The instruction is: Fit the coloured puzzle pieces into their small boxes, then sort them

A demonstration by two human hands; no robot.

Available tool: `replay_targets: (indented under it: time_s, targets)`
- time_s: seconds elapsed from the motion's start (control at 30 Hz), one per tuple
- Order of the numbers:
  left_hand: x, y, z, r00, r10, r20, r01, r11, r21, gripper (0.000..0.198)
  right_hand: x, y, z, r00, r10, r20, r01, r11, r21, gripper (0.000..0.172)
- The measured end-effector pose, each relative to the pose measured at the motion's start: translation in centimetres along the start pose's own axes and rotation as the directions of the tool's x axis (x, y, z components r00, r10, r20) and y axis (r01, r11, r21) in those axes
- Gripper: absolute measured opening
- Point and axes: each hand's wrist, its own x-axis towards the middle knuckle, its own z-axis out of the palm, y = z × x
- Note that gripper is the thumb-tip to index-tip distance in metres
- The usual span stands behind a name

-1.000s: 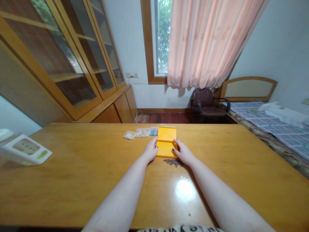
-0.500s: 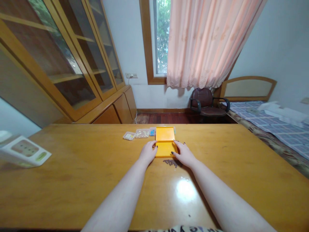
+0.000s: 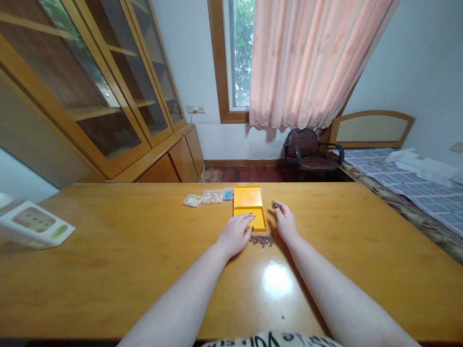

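Note:
A yellow hinged case [image 3: 248, 196] lies opened flat on the wooden table, its lid half on the far side. My left hand [image 3: 236, 234] reaches over the left side of the near half, fingers stretched out and apart; whether they touch the case is hard to tell. Just below the case, beside my left thumb, is a loose pile of small dark brown pieces [image 3: 263, 240]. Off the case's right side, my right hand [image 3: 286, 221] has its thumb and fingertips drawn together. Anything between those fingertips is too small to make out.
Behind the case's left side stand clear containers: one with blue pieces [image 3: 227, 194], one with pale pieces [image 3: 213, 196] and a smaller one [image 3: 193, 200]. A white box with a window [image 3: 38, 224] sits at the table's left. Beyond the table are a chair [image 3: 306, 149] and a bed.
Both hands have let go of the case's sides. My left hand has moved right over its near half; my right hand has drawn away to the right, fingertips together. The dark pile looks more spread.

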Motion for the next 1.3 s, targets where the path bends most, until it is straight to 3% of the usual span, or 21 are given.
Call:
replay_targets:
  time_s: [0.07,0.13,0.23,0.33,0.47,0.7,0.8,0.87,0.93,1.03,1.13,1.3]
  targets:
    - [-0.4,2.1,0.9,0.97,0.175,0.17,-0.17,0.985,-0.042,0.041,0.2,0.1,-0.1,0.996,0.048,-0.077,-0.037,0.99,0.134,0.035]
    - [-0.6,3.6,2.2,0.933,0.25,0.26,-0.248,0.968,-0.038,0.051,0.5,0.1,0.0,0.983,0.129,-0.128,-0.097,0.969,0.227,0.037]
    - [-0.7,4.6,4.1,0.901,0.262,0.346,-0.286,0.958,0.018,0.067,0.8,0.1,0.1,0.962,0.214,-0.171,-0.163,0.949,0.27,0.04]
    - [-0.8,4.7,5.0,0.893,0.223,0.392,-0.267,0.962,0.06,0.073,0.9,0.1,0.2,0.963,0.211,-0.167,-0.162,0.951,0.263,0.042]
    - [-2.0,3.9,5.2,0.886,0.198,0.418,-0.247,0.967,0.067,0.079,0.7,0.3,0.2,0.981,0.148,-0.127,-0.116,0.966,0.23,0.043]
    - [-3.6,3.1,5.2,0.917,0.014,0.399,-0.085,0.983,0.16,0.085,0.4,0.1,0.1,0.979,0.177,-0.104,-0.146,0.956,0.254,0.04]
    - [-2.5,4.0,3.6,0.947,0.07,0.312,-0.121,0.982,0.147,0.071,0.2,-0.5,0.1,0.99,0.114,-0.088,-0.093,0.973,0.212,0.034]
    - [-1.4,4.4,1.7,0.969,0.042,0.242,-0.084,0.983,0.164,0.047,-0.1,-1.1,0.0,0.997,0.04,-0.068,-0.029,0.988,0.154,0.031]
    - [-0.5,4.1,-0.7,0.974,-0.046,0.22,-0.003,0.976,0.218,0.027,-0.6,-1.7,-0.1,0.999,-0.028,-0.023,0.029,0.996,0.082,0.028]
    - [0.0,2.5,-3.7,0.973,-0.108,0.206,0.058,0.971,0.234,0.016,-1.5,-2.5,-0.3,0.986,-0.098,0.134,0.102,0.994,-0.025,0.023]
    - [-0.3,0.2,-5.1,0.95,-0.182,0.254,0.106,0.952,0.286,0.012,-2.1,-3.4,-0.6,0.918,-0.149,0.368,0.21,0.969,-0.131,0.018]
    - [-0.8,-2.0,-4.3,0.969,0.044,0.242,-0.073,0.991,0.114,0.014,-2.3,-4.9,-1.7,0.749,-0.095,0.656,0.417,0.837,-0.355,0.015]
